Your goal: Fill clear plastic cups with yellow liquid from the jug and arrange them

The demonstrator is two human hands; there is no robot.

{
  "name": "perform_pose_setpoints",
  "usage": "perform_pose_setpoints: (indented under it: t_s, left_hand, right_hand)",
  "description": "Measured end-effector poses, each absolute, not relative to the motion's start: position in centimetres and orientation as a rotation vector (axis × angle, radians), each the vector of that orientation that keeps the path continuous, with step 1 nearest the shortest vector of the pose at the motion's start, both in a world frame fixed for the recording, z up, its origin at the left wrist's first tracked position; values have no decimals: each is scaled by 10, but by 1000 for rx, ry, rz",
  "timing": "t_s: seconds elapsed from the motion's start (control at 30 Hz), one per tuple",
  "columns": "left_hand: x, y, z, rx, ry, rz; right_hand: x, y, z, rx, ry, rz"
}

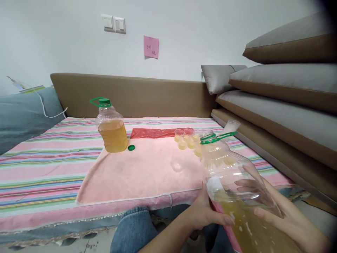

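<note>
A large clear plastic jug (223, 158) of yellowish liquid is in both my hands, leaning left over the cloth's front edge. Its mouth has no cap, and a green ring handle (219, 137) hangs on the neck. My left hand (206, 214) grips its left side by a pink label, thumb forward. Around the other side wraps my right hand (271, 211), some fingers showing through the plastic. Left of the jug, a small clear cup (177, 166) sits on the pink cloth (137, 172). Several clear cups (182, 143) with yellowish liquid stand behind, partly hidden by the jug's neck.
A second jug (113, 135), capped green, stands at the left near a loose green cap (131, 147). Red plastic film (155, 133) lies behind the cloth. A stack of clear cups (232, 125) is behind the neck. Grey-brown cushions (284, 80) pile up at the right.
</note>
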State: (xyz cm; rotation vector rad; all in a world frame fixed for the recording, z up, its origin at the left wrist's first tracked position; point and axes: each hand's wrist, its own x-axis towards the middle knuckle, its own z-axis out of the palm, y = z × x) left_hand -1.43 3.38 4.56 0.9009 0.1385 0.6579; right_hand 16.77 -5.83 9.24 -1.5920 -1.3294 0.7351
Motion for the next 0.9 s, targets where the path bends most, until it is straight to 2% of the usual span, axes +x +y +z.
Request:
perform_pose_setpoints:
  t_s: [0.23, 0.5, 0.9]
  left_hand:
    - [-2, 30, 39, 927, 71, 605]
    - [-18, 45, 46, 921, 197, 512]
    - [-11, 31, 30, 756, 225, 513]
  right_hand:
    - [179, -62, 98, -1670, -1328, 782]
    - [177, -60, 111, -1673, -1289, 924]
    - [169, -52, 117, -1774, -1326, 802]
